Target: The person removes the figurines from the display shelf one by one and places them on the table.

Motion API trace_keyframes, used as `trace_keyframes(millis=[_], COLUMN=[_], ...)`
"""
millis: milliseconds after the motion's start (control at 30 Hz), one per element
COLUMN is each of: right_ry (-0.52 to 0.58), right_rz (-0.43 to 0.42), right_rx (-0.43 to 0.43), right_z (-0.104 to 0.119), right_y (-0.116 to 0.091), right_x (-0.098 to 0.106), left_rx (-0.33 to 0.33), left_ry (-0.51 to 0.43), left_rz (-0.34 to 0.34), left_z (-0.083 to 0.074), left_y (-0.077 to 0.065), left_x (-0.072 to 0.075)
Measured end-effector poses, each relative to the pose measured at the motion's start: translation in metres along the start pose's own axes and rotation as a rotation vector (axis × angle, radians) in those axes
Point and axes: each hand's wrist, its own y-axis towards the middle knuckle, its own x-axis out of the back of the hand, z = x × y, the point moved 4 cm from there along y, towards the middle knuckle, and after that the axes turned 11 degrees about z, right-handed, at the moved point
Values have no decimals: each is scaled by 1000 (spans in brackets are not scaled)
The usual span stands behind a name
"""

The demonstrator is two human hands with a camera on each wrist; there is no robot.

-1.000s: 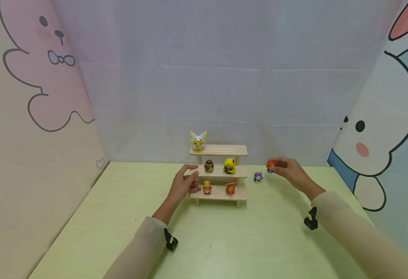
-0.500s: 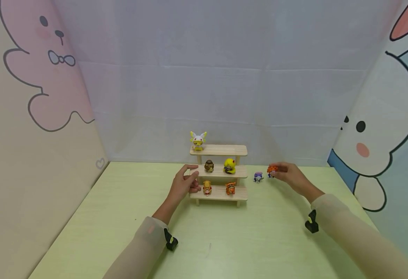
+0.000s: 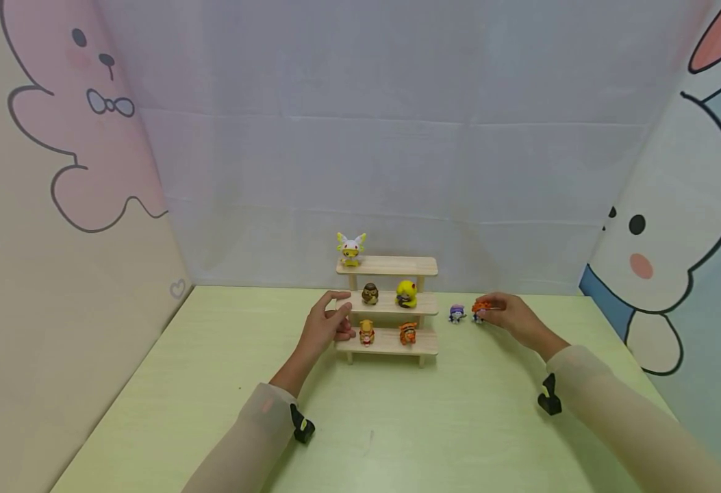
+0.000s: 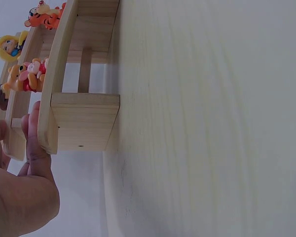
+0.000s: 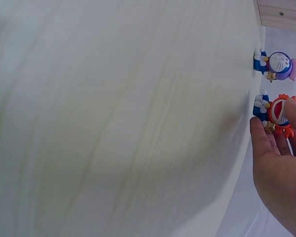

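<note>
My right hand (image 3: pixel 515 316) pinches a small figurine with an orange crab-like hat (image 3: pixel 480 308) at the table's back, right of the shelf. In the right wrist view the thumb lies over the figurine's (image 5: pixel 278 111) head and fingers are behind it; its feet are at the tabletop. A similar figurine with a purple hat (image 3: pixel 457 313) stands just left of it. My left hand (image 3: pixel 323 326) grips the left end of a three-tier wooden display shelf (image 3: pixel 397 265). In the left wrist view its fingers (image 4: pixel 33 129) touch the ends of the shelf boards.
Figurines stand on the shelf: a white-hooded yellow one (image 3: pixel 350 250) on top, a brown owl (image 3: pixel 370 294) and a yellow-haired one (image 3: pixel 406 294) mid-tier, a bear (image 3: pixel 367 333) and a tiger (image 3: pixel 408 333) below. A cloth wall (image 3: pixel 286 157) rises behind the table (image 3: pixel 459 418).
My right hand has lowered the orange-hatted figurine toward the tabletop, beside the purple-hatted one. The left hand has stayed at the shelf.
</note>
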Motion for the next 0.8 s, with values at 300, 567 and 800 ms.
trace_keyframes(millis=[300, 567, 800], right_ry=[-8, -8, -29], right_rz=[16, 15, 6], right_rx=[-21, -26, -32], right_z=[-5, -2, -1], right_y=[1, -1, 0], right_x=[-2, -3, -3], left_rx=[2, 36, 40], left_ry=[-1, -10, -11], left_rz=[0, 43, 33], left_z=[0, -20, -2], left_y=[0, -9, 1], left_x=[0, -2, 2])
